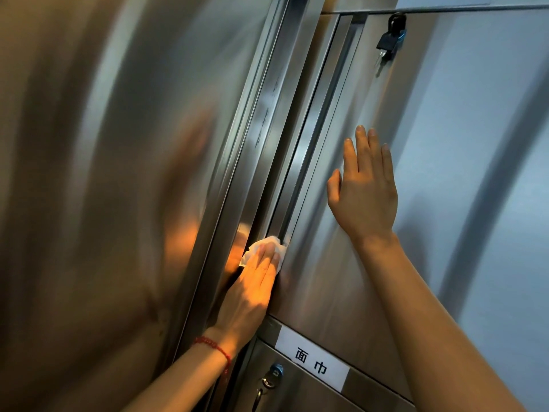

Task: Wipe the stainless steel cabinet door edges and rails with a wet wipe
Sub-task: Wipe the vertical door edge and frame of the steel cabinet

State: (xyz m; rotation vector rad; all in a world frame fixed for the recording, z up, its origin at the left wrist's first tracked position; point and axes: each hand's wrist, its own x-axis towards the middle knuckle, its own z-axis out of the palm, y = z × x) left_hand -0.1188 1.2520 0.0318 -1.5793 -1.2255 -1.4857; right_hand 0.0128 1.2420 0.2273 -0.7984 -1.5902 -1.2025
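Observation:
A tall stainless steel cabinet fills the view. My left hand [252,289], with a red string bracelet at the wrist, presses a crumpled white wet wipe [269,246] with straight fingers against the vertical rail [300,162] at the edge of the right door [335,263]. The wipe sits low on the rail, partly under my fingertips. My right hand [364,191] lies flat, fingers straight and spread, on the face of that same door, higher up and to the right of the rail.
The left door [133,173] reflects my arm. A black padlock with keys [390,37] hangs at the right door's top. Below the door is a white label [312,362] and a key lock with a blue-capped key [271,377]. A pale wall [490,144] stands at right.

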